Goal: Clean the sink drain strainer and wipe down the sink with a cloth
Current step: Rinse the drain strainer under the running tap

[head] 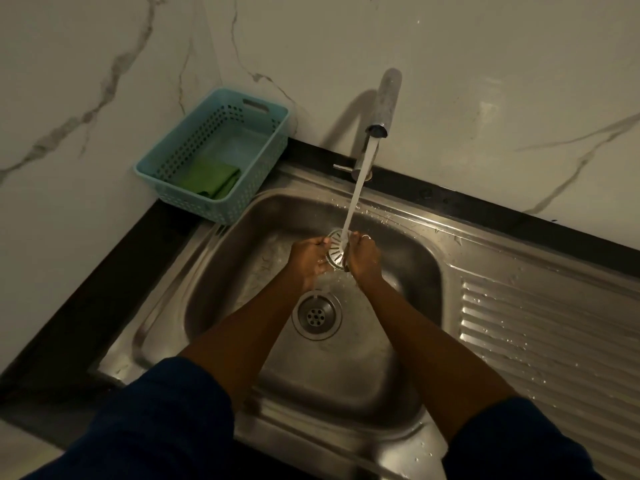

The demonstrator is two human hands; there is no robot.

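A round metal drain strainer [335, 249] with slots is held upright over the steel sink [408, 244], under the water running from the tap [381, 126]. My left hand [310, 259] grips its left edge and my right hand [363, 256] grips its right edge. The stream strikes the strainer's top rim. Below my hands the open drain [317, 315] shows its holes. A folded green cloth [211, 180] lies in the light blue basket [173, 168] at the sink's back left corner.
A ribbed, wet draining board [554, 341] extends to the right of the basin. Marble-patterned wall panels rise behind and to the left. A black counter edge [104, 292] borders the sink. The tap lever [341, 167] sticks out left of the tap base.
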